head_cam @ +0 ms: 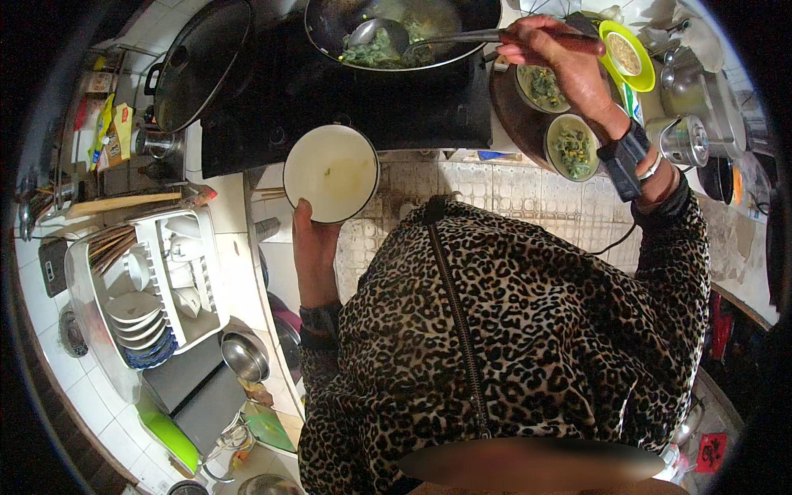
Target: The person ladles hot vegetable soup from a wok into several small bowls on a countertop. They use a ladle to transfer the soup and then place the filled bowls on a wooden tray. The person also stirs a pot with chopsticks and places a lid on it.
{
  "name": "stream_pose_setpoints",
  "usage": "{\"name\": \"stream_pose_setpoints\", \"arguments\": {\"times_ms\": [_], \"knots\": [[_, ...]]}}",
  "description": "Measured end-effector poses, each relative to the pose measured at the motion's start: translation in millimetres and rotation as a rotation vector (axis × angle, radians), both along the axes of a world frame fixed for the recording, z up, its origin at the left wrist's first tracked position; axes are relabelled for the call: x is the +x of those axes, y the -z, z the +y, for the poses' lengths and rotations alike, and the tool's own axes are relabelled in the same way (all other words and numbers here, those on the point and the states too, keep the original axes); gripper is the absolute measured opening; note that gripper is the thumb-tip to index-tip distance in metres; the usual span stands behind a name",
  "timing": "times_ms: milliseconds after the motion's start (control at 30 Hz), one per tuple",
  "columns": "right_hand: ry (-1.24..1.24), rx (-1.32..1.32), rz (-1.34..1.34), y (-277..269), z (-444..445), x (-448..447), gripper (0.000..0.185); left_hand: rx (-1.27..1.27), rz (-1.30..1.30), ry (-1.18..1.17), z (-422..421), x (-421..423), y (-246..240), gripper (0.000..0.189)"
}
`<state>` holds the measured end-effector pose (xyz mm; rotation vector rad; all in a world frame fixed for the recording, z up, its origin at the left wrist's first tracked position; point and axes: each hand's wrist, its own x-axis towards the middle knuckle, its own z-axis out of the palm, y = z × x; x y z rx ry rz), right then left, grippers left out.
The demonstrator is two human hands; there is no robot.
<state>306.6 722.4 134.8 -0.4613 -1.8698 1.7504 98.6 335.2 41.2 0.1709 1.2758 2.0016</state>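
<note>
In my left hand (pixel 313 244) is a white bowl (pixel 334 176) with a dark rim, held over the front edge of the black stove (pixel 371 105). A little pale liquid and a green scrap lie in its bottom. The fingers of my right hand (pixel 557 59) wrap the wooden handle of a metal ladle (pixel 371 38), whose head rests inside the wok (pixel 445 15) among leafy greens (pixel 374 54). Below my right wrist, two bowls hold greens with yellow bits: a nearer bowl (pixel 572 147) and a farther bowl (pixel 541 86), partly hidden by that hand.
A large pan lid (pixel 198 65) leans at the stove's left. Dishes and chopsticks fill a white dish rack (pixel 213 272) on the left counter, near a steel bowl (pixel 245 357). At right stand a yellow-green plate (pixel 646 71) bearing a small bowl, and a metal pot (pixel 677 139).
</note>
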Motion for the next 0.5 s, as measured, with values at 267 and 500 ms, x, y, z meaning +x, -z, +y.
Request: {"name": "stream_pose_setpoints", "arguments": {"times_ms": [267,500], "knots": [[0.075,-0.232,0.058,-18.0,3.9,1.2,0.032,0.072,0.091,0.117,50.0,-17.5,-16.0,0.061],[0.204,-0.166,0.005,-52.1,5.1,-0.6,0.033,0.045,0.103,0.152,97.2,-34.1,-24.4,0.062]]}}
